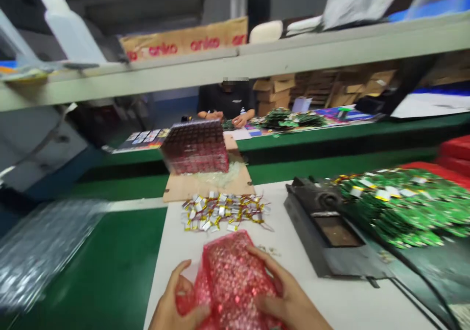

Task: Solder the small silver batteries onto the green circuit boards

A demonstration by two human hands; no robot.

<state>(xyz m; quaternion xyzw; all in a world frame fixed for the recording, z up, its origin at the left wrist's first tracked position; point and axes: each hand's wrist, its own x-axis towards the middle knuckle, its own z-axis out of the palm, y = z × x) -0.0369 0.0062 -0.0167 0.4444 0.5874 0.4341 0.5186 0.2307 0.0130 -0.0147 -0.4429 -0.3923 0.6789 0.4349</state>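
A translucent red plastic bag (235,276) full of small glinting pieces is held up between my two hands at the bottom centre. My left hand (178,303) is closed on the loose red film at its left side, thumb and fingers bent around it. On the right side, my right hand (288,291) grips the bag with the fingers along its edge and the thumb on its front. Just beyond lies a spread of small silver battery cells (223,210) with yellow tape and thin wires. What the pieces in the bag are, I cannot make out.
A black soldering-iron stand (326,232) and stacked green circuit boards (407,207) are at right. A dark gridded stack (196,146) sits on a wooden board (176,185). Clear plastic packaging (47,247) lies left. Overhead runs a shelf (191,70); a person (227,102) works opposite.
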